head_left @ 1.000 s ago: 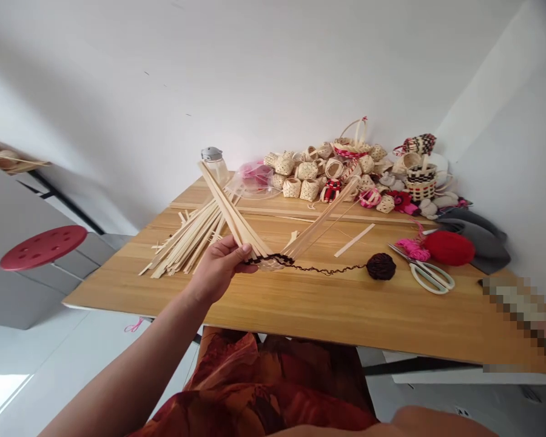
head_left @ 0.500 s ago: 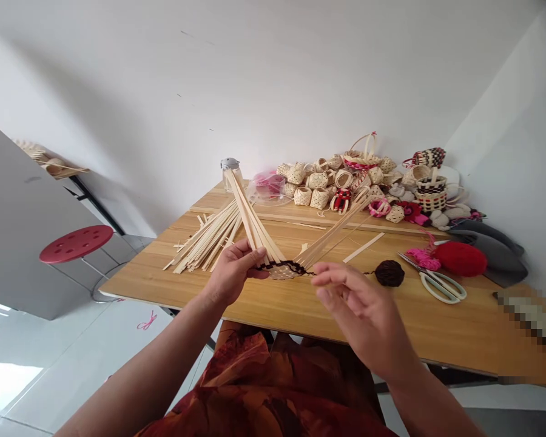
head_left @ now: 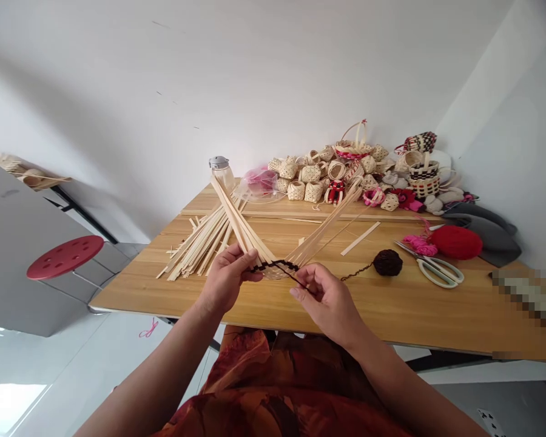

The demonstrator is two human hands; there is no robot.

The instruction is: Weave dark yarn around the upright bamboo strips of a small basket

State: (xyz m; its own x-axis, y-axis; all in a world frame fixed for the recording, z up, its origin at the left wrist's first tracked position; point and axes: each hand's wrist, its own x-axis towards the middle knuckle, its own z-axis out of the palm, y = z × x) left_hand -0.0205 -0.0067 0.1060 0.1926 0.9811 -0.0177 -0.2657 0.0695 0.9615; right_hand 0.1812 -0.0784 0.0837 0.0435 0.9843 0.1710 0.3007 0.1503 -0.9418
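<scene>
My left hand [head_left: 230, 273] pinches the left edge of a partly woven basket [head_left: 277, 273], thumb on top. Its pale flat strips [head_left: 236, 221] fan up and away from me on both sides. Dark brown yarn [head_left: 279, 263] runs in and out along the basket's near rim. In my right hand [head_left: 325, 297], closed near the basket's right side, a length of that yarn is held between thumb and fingers. From there the yarn trails over the table to a dark brown yarn ball [head_left: 388, 262].
Loose strips [head_left: 202, 243] lie in a heap at the left. Finished small baskets [head_left: 312, 174] are piled along the wall. Scissors [head_left: 434, 270], a red yarn ball [head_left: 457, 243] and pink yarn [head_left: 419, 246] lie at the right. A lidded jar [head_left: 222, 172] stands behind; a red stool [head_left: 66, 256] is beyond the table.
My right hand has moved left and closed on the yarn near the basket, where its fingers were looser before. The left hand keeps its hold. The whole view has shifted slightly.
</scene>
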